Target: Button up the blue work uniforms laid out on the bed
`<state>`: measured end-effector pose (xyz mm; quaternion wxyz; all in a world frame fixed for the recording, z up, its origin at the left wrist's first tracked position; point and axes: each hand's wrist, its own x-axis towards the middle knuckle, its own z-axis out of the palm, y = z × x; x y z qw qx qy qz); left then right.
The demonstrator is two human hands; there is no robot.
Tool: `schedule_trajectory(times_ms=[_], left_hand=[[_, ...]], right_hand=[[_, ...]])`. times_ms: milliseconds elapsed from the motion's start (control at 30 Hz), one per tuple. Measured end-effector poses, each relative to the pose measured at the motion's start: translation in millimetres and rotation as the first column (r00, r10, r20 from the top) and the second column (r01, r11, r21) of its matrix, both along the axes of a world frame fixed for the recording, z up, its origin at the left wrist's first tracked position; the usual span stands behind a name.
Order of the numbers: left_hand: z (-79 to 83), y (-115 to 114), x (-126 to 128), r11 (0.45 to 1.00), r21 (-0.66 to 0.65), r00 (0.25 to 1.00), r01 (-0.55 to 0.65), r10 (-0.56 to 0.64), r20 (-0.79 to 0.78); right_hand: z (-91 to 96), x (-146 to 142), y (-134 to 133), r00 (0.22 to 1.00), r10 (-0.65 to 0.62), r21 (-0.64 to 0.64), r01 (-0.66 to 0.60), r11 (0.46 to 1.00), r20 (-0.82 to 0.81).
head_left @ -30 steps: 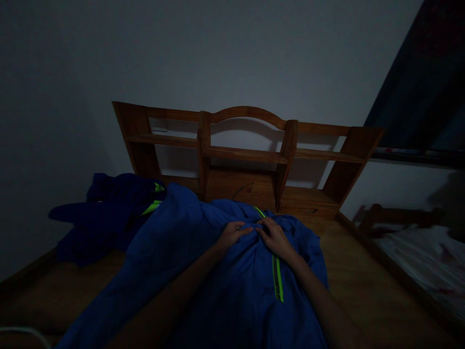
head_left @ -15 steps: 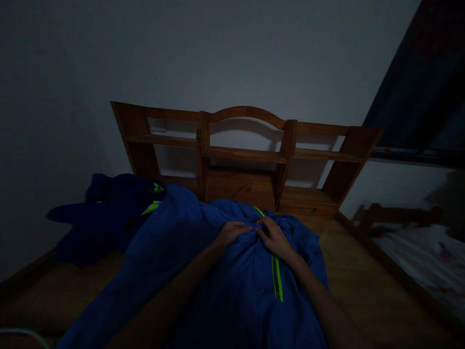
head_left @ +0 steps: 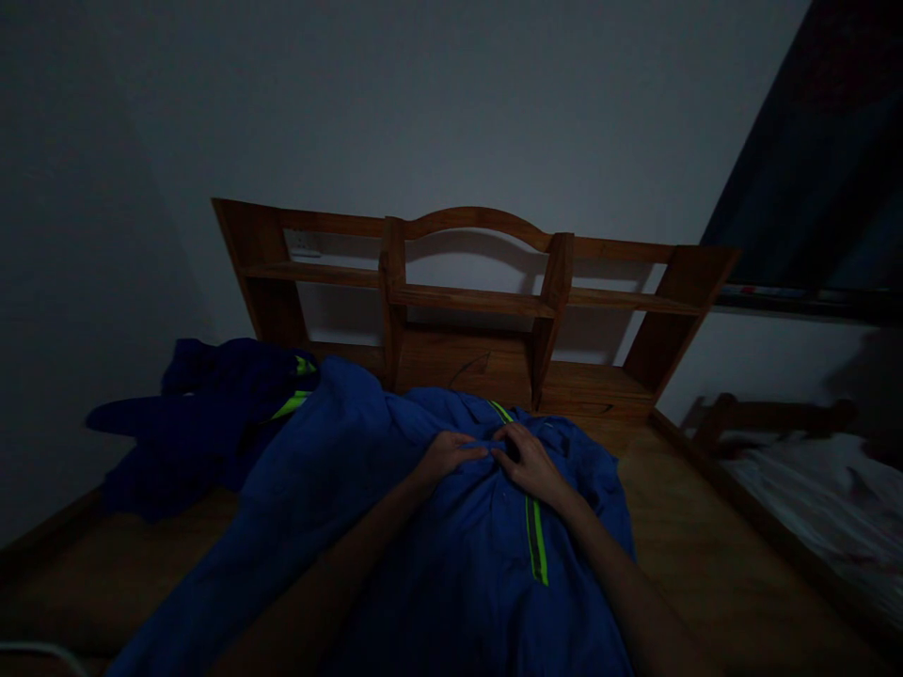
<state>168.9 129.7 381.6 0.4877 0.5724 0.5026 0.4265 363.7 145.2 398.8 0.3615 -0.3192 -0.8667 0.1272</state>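
A blue work jacket [head_left: 451, 564] with yellow-green reflective stripes lies spread and rumpled in front of me. My left hand [head_left: 448, 453] pinches a fold of its cloth between thumb and fingers. Close beside it, my right hand [head_left: 528, 461] grips the same fold, thumb and fingertips curled together. The cloth is drawn into creases that run out from between both hands. Whether a button or other fastener sits under the fingertips is too dark to tell.
A darker blue garment [head_left: 204, 423] with similar stripes lies bunched at the left on the wooden boards [head_left: 684, 527]. Behind stands a wooden headboard with shelves [head_left: 472, 299] against the wall. At the right are a dark curtain [head_left: 818, 179] and pale bedding [head_left: 825, 508].
Both hands stay at the same fold, with only slight finger shifts. The whole view has moved a few pixels; the jacket lies as before.
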Motion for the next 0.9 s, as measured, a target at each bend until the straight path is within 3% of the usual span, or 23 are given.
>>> schedule_trajectory(times_ms=[133, 333, 500, 900], left_hand=[[-5.1, 4, -5, 0.996, -0.064, 0.997, 0.063, -0.066, -0.043], [-8.8, 3, 0, 0.983, 0.178, 0.985, -0.035, 0.063, -0.159], [-3.7, -1, 3, 0.986, 0.161, 0.980, -0.038, 0.068, -0.188], [9.5, -4, 0, 0.988, -0.158, 0.992, 0.002, 0.018, 0.126]], right_hand=[[0.7, 0, -1, 1.000, 0.003, -0.007, -0.003, 1.000, -0.008], [1.4, -1, 0, 1.000, 0.001, 0.005, -0.001, 1.000, 0.001], [1.8, -1, 0, 0.999, -0.024, 0.029, 0.025, 0.999, -0.029], [4.3, -1, -1, 0.998, -0.007, 0.031, 0.009, 0.999, -0.059]])
